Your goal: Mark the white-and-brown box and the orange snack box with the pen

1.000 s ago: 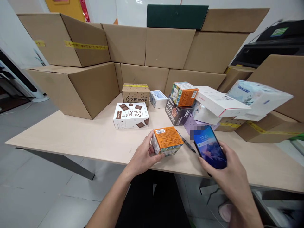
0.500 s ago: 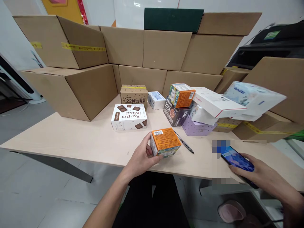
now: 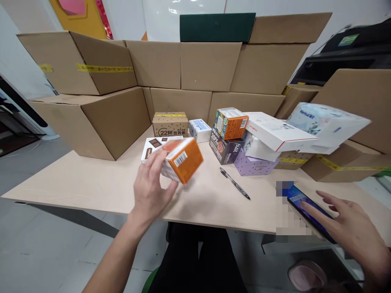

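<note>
My left hand (image 3: pixel 152 189) grips a small orange carton (image 3: pixel 189 160) from its left side. The carton hangs above the table, tilted, its barcode side turned towards me; its edges are slightly blurred. Behind it, the white box with chocolate pictures (image 3: pixel 147 154) is partly covered. At the right table edge my right hand (image 3: pixel 348 221) is open over a phone (image 3: pixel 311 211), a finger on or just above the lit screen. Part of the phone's surroundings is pixelated. A pen (image 3: pixel 234 183) lies on the table between the two hands.
Further back stand a brown carton (image 3: pixel 170 125) and a small white-blue box (image 3: pixel 199 130). To the right is a stack with another orange carton (image 3: pixel 230 123), a dark box (image 3: pixel 225 148), a purple box (image 3: pixel 255 165) and a flat white box (image 3: pixel 277 132). Large cardboard boxes (image 3: pixel 113 122) wall the table (image 3: pixel 91 183).
My left hand has raised the orange carton off the table, moving it left and tipping it. My right hand has loosened from around the phone and spread its fingers over the screen.
</note>
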The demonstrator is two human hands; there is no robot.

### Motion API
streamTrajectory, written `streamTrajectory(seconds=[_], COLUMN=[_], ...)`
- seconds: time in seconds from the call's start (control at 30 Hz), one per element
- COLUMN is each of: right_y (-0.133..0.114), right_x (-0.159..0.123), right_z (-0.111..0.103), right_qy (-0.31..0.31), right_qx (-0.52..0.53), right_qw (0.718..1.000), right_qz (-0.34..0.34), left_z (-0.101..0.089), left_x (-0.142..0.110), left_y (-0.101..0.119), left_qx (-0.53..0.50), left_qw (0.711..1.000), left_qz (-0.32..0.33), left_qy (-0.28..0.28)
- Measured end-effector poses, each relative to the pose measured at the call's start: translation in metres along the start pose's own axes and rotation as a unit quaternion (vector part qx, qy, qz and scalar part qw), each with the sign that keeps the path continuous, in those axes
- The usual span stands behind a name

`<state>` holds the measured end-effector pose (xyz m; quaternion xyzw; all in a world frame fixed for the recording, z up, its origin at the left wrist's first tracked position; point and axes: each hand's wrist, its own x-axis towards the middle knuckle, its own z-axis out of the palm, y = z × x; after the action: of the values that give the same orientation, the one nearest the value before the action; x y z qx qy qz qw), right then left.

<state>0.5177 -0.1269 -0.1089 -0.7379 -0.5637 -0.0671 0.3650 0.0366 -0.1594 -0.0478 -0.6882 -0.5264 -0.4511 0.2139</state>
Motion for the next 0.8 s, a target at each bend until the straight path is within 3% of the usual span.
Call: streamTrajectory(seconds=[0.07, 0.23, 0.37, 0.47, 0.53, 0.63, 0.67, 0.8], right_y=[-0.02, -0.077, -0.104, -0.12, -0.133, -0.161, -0.173, -0.238], right_x=[-0.013, -0.037, -0.048, -0.053, -0.054, -0.048, -0.044, -0.016], right_z=[0.0, 0.007, 0.018, 0.023, 0.026, 0.032, 0.036, 0.059], right_qy=[-0.025, -0.054, -0.064, -0.081, -0.095, -0.127, -0.147, -0.258], right_qx=[0.025, 0.094, 0.143, 0.165, 0.173, 0.175, 0.168, 0.066], right_qw=[0.999, 0.989, 0.975, 0.966, 0.959, 0.943, 0.935, 0.906], right_qz=[-0.014, -0.097, -0.157, -0.183, -0.202, -0.253, -0.274, -0.328], left_z=[0.001, 0.024, 0.036, 0.037, 0.04, 0.053, 0.059, 0.08], left_x=[0.017, 0.053, 0.064, 0.061, 0.053, 0.034, 0.027, 0.002], left_y=[-0.013, -0.038, -0.045, -0.044, -0.039, -0.025, -0.02, -0.003], left_qx=[0.112, 0.234, 0.221, 0.163, 0.136, 0.093, 0.079, 0.032], left_qw=[0.994, 0.958, 0.948, 0.958, 0.974, 0.988, 0.986, 0.941], left_qz=[-0.015, -0.1, -0.117, -0.106, -0.071, 0.043, 0.088, 0.231], left_qy=[-0.002, -0.131, -0.199, -0.211, -0.169, -0.113, -0.12, -0.244])
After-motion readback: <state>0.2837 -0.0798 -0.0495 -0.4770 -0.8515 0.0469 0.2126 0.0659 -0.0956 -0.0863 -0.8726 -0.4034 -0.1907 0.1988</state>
